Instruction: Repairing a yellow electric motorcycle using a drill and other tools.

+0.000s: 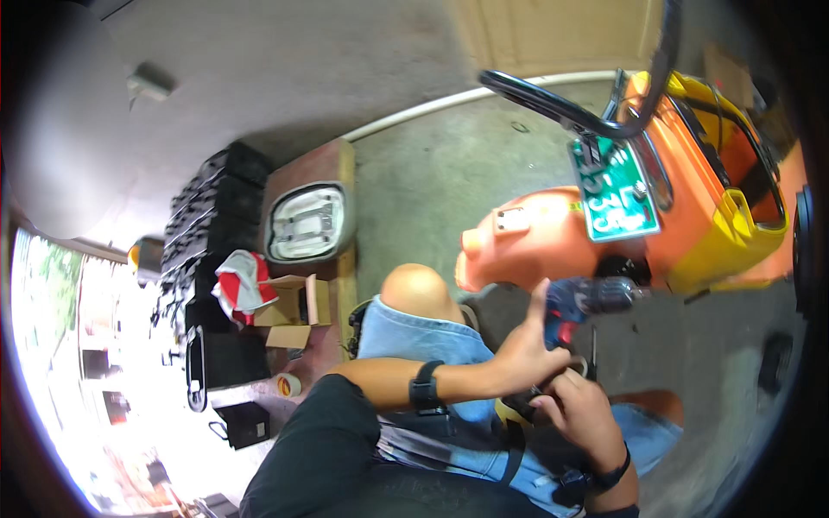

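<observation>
We are sitting low with our knee (420, 292) up, and we are holding a blue and black power drill (580, 301) in front of us. Our left hand (521, 350) is wrapping around the drill's handle, with the thumb sticking up. Our right hand (580, 413) is curling just below it, fingers together, touching the bottom of the drill; it may be pinching a small part there, but the view is too blurry to tell.

The drill is pointing to the right, toward an orange scooter (553, 237) that is sitting just past our hands. A green plate (615, 192) is hanging on the back of the scooter, and a black bar (561, 108) is curving above it.

On the left, a wooden counter (319, 164) is carrying a grey lamp cover (308, 222), an open cardboard box (294, 304), a red and white cloth (240, 285) and a roll of tape (288, 385). Black crates (211, 216) are standing further left. We are wearing a black watch (424, 385) on our left wrist.
</observation>
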Motion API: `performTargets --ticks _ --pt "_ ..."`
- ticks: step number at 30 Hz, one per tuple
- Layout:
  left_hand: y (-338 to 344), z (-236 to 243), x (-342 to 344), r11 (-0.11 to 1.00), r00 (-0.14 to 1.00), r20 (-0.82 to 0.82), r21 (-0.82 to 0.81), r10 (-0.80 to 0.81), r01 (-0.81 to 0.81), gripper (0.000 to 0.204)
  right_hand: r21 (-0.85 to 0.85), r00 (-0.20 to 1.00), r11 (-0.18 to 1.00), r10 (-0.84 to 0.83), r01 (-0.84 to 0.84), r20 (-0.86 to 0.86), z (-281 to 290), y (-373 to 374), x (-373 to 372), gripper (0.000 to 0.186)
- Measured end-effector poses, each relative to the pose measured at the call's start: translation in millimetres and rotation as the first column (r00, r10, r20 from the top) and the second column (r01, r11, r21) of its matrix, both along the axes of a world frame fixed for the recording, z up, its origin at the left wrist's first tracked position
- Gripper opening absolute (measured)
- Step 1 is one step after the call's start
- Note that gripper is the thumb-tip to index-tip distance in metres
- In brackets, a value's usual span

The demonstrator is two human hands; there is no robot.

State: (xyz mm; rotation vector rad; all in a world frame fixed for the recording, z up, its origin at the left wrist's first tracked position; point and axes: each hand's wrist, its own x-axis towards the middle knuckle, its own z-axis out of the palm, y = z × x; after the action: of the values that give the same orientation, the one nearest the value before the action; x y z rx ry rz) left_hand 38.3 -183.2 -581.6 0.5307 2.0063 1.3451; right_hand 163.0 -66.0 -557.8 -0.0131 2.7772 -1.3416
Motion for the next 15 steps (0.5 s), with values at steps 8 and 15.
performTargets --ticks 8,15 --pt "-1.3 -2.7 0.4 0.996 0.992 0.101 -0.029 -0.081 0.085 0.107 0.041 0.988 0.990 0.135 -0.132 -0.070 6.6 2.0 -4.0 0.014" --pt "-5.5 -13.6 3.7 0.994 0.994 -0.016 -0.016 -0.109 0.109 0.108 0.171 0.973 0.959 0.232 -0.227 -0.008 -11.3 -3.4 -2.8 0.015"
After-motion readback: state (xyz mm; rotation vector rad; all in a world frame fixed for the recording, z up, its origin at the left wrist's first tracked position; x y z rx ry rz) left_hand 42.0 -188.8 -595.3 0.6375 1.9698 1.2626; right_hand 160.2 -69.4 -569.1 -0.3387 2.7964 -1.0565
